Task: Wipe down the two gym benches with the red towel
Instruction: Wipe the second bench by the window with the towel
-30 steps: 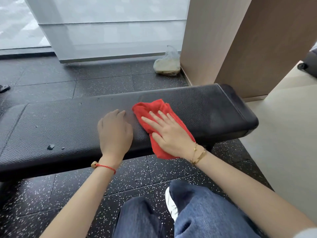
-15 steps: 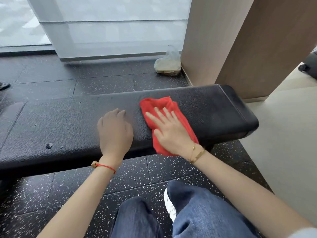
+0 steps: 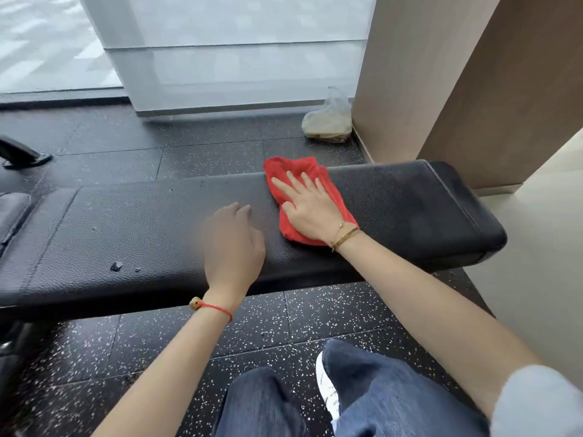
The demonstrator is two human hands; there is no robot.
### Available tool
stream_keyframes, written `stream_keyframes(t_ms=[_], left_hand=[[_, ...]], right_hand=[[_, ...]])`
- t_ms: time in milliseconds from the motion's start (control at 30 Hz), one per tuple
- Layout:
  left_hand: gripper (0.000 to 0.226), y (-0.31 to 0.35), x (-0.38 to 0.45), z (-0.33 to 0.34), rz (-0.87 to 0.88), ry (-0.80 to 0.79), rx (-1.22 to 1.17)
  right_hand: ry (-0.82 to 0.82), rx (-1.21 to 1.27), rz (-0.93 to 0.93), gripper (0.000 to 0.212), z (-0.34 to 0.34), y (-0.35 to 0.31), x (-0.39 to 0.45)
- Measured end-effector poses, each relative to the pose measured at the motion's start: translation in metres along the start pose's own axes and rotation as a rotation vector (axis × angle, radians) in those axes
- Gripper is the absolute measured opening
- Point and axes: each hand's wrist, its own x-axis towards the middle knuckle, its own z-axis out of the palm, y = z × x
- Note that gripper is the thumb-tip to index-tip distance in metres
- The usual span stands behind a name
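The red towel (image 3: 303, 197) is pressed flat onto the black bench (image 3: 410, 209) pad by the right hand (image 3: 310, 209); the fingers (image 3: 295, 181) are spread straight and point toward 11 o'clock, with nothing pinched. The towel lies crumpled across the pad, its far corner reaching the far edge, its near end under the wrist. A gold bracelet (image 3: 345, 236) is seen on that wrist.

The left hand (image 3: 233, 244) is laid palm-down on the pad at 8 o'clock from the towel, just beside it and apart from it; the fingers are loosely bent and slightly blurred, holding nothing. A red string bracelet (image 3: 213, 307) is worn on that wrist.

Small dark debris (image 3: 116, 266) is noted on the pad at 9 o'clock from the left hand. A plastic bag (image 3: 328, 121) rests on the speckled floor (image 3: 331, 310) at 12 o'clock from the towel, against the wall.
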Motion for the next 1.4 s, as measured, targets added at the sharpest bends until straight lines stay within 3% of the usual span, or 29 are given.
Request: stream_keyframes(t_ms=[100, 167, 300, 400, 467, 567, 667, 900, 967, 1100, 1200, 1400], left_hand=[[0.048, -0.001, 0.0, -0.001, 0.008, -0.013, -0.005], [0.047, -0.002, 0.0, -0.001, 0.008, -0.012, -0.015], [0.043, -0.001, -0.001, 0.0, 0.004, -0.025, -0.013], [0.043, 0.001, -0.002, 0.0, 0.0, -0.029, -0.004], [0.042, 0.001, -0.002, 0.0, -0.007, -0.021, -0.009], [0.044, 0.0, -0.001, 0.0, -0.01, -0.006, -0.019], [0.046, -0.001, -0.001, -0.001, -0.003, -0.003, -0.037], [0.042, -0.002, -0.002, 0.001, -0.001, 0.005, -0.04], [0.042, -0.001, -0.002, 0.001, -0.009, 0.011, -0.044], [0.045, -0.001, -0.003, 0.0, -0.004, 0.017, -0.057], [0.042, -0.003, -0.002, 0.001, 0.004, 0.02, -0.07], [0.041, -0.002, -0.003, 0.001, -0.006, 0.023, -0.082]], right_hand=[[0.001, 0.007, -0.205, 0.059, 0.005, -0.004, -0.041], [0.001, 0.032, -0.238, 0.059, 0.004, 0.013, -0.062], [0.037, 0.005, 0.082, 0.056, -0.01, 0.063, -0.036], [0.042, -0.002, 0.301, 0.056, -0.015, 0.06, -0.005], [0.041, 0.004, 0.229, 0.057, -0.009, 0.037, -0.007], [0.056, 0.011, -0.039, 0.059, 0.004, 0.006, -0.045], [0.062, 0.043, -0.145, 0.059, 0.004, 0.015, -0.086], [0.095, -0.002, 0.292, 0.056, -0.018, 0.096, -0.063], [0.087, -0.017, 0.305, 0.057, -0.017, 0.085, -0.053], [0.073, 0.056, 0.081, 0.058, -0.01, 0.061, -0.075], [0.08, 0.064, 0.022, 0.059, -0.012, 0.077, -0.101], [0.121, -0.014, 0.408, 0.054, -0.031, 0.159, -0.083]])
